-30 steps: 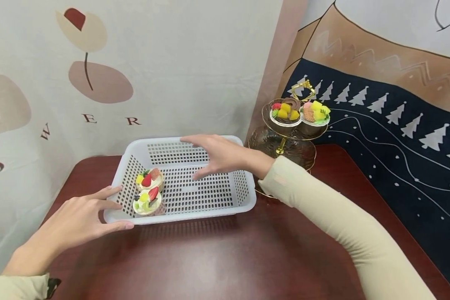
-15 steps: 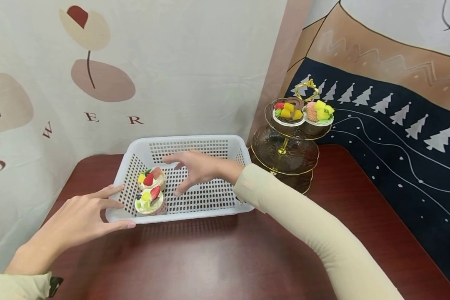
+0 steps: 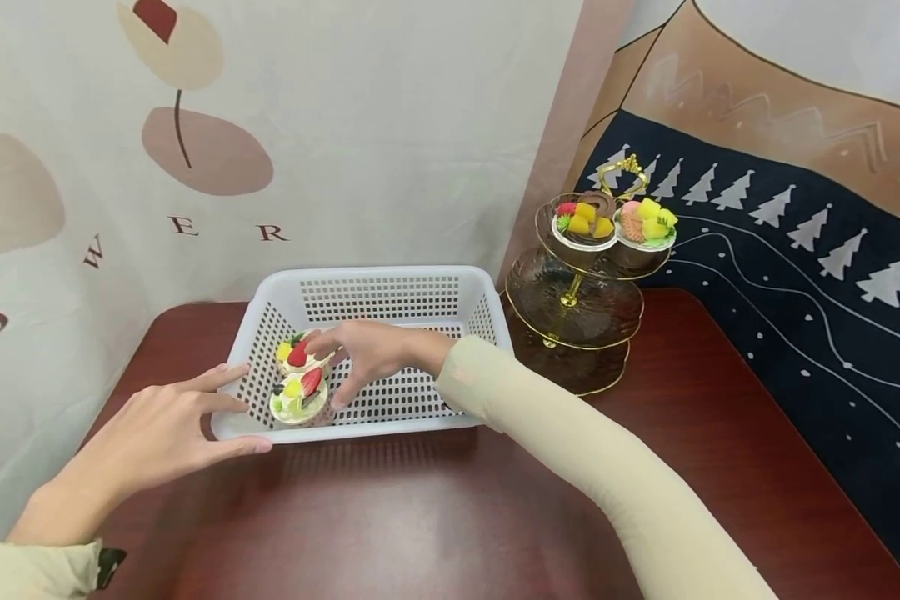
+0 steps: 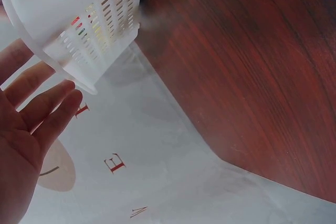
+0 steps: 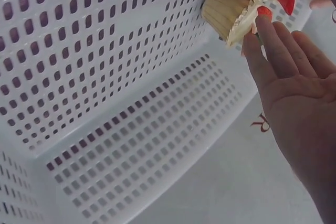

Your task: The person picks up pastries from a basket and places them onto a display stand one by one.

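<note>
In the head view a white plastic basket (image 3: 397, 427) stands on the table, with two cream-topped fruit cupcakes at its left end. The front cupcake (image 3: 294, 407) carries a strawberry piece and green fruit. Behind it, the back cupcake (image 3: 283, 353) is partly covered by my right hand (image 3: 378, 350), whose fingers are spread above and beside it. The right wrist view shows those fingers extended by the tan, fluted cup (image 5: 227, 13); firm contact cannot be made out. My left hand (image 3: 157, 425) rests at the basket's left rim, fingers spread and thumb along the front corner.
To the right, a tiered glass stand (image 3: 573, 312) with gold edges bears two chocolate cupcakes (image 3: 583, 233) topped with fruit on its upper tier. Patterned cloths (image 3: 390, 133) hang behind the dark red table (image 3: 420, 525).
My right hand has moved left and lower across the basket to the cupcakes. The left hand stays at the rim, and both cupcakes stay in place.
</note>
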`<state>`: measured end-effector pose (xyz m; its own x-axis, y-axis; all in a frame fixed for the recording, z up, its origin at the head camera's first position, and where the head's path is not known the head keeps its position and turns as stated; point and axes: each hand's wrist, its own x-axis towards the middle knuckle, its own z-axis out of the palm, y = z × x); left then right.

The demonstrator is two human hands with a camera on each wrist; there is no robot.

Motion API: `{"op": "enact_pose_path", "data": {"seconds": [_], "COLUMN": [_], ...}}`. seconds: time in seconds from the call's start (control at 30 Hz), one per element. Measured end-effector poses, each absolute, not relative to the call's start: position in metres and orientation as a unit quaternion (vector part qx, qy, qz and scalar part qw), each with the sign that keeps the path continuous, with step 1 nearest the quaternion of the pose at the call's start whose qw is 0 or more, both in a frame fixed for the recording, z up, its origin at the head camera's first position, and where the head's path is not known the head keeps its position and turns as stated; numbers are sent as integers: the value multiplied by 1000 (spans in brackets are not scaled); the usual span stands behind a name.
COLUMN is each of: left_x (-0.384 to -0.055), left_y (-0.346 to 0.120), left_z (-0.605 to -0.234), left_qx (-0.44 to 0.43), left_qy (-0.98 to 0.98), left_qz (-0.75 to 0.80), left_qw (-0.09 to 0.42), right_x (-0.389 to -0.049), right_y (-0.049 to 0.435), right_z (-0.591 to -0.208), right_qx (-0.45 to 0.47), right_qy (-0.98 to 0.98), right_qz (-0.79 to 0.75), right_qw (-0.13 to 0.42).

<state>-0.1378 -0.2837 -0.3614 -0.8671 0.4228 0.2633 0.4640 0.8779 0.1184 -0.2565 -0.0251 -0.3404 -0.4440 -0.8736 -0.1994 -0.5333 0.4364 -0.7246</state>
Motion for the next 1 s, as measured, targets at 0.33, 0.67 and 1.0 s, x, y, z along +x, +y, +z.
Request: {"op": "enact_pose_path", "data": {"seconds": [0.33, 0.67, 1.0], "left_x": [-136, -135, -136], "left_y": [-283, -284, -285], "left_z": [-361, -361, -362], "left_qx": [-230, -230, -230], "left_qy": [-962, -961, -960], "left_qz": [-93, -92, -98], "left_qw": [118, 122, 122], "right_x": [-256, -260, -259], "right_y": [-43, -52, -61], "right_z": [-353, -363, -367], "right_qx": [-440, -459, -459], "right_qy": [785, 805, 832], "right_qz": [-303, -252, -180], "right_qw": [313, 278, 255]}}
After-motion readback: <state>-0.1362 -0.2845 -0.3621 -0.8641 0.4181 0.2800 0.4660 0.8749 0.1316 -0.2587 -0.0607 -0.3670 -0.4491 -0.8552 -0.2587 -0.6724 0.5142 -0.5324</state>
